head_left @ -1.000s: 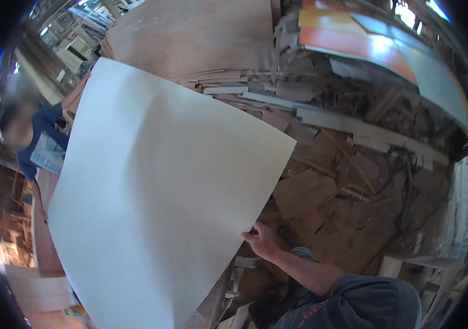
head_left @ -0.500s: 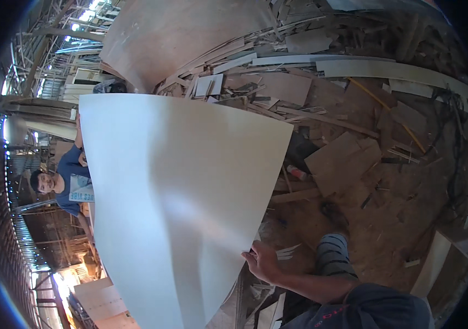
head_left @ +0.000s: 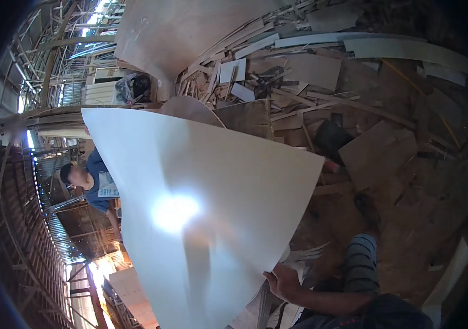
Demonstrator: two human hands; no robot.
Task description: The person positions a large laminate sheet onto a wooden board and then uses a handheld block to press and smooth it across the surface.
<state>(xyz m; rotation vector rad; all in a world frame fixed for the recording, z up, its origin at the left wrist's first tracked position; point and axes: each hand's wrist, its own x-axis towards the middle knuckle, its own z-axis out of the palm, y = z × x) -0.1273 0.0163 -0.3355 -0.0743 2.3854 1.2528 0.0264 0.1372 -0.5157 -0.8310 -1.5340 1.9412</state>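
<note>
The right hand (head_left: 284,281) is gripping the lower edge of a big white sheet (head_left: 201,219), its fingers (head_left: 273,274) clamped on the rim. The sheet is standing tilted in front of the person, filling the middle of the view, over a floor (head_left: 409,219) littered with wood scraps (head_left: 300,71). Behind its left edge another person (head_left: 94,183) in a blue shirt is standing. The left hand is out of sight.

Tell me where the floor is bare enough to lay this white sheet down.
The barest patch is the brown floor right of the white sheet, between the flat board and the striped leg. Beyond, the scrap pile is crowded. A person stands behind the sheet's left edge.
</note>
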